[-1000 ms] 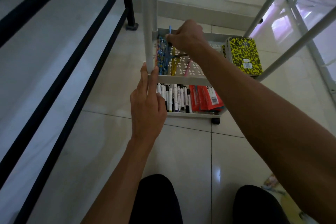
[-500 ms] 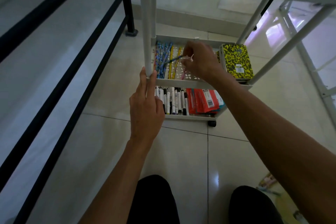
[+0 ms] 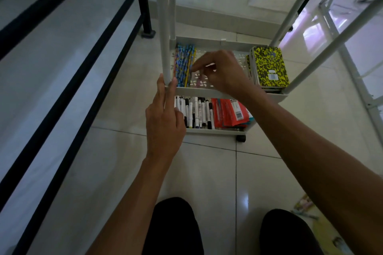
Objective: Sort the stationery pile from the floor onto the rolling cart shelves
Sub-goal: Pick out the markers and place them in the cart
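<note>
Pale tiled floor (image 3: 207,172) under white three-tier rolling cart (image 3: 228,95); left hand (image 3: 163,124) flat-fingered on post, right hand (image 3: 221,70) pinching something unclear beside patterned pencils (image 3: 184,64) on middle shelf; next, likely release.

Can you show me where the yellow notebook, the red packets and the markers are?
Yellow notebook (image 3: 270,66): head view, middle of its speckled cover.
Red packets (image 3: 229,113): head view, face of the top packet.
Markers (image 3: 196,113): head view, white barrels mid-row.
</note>
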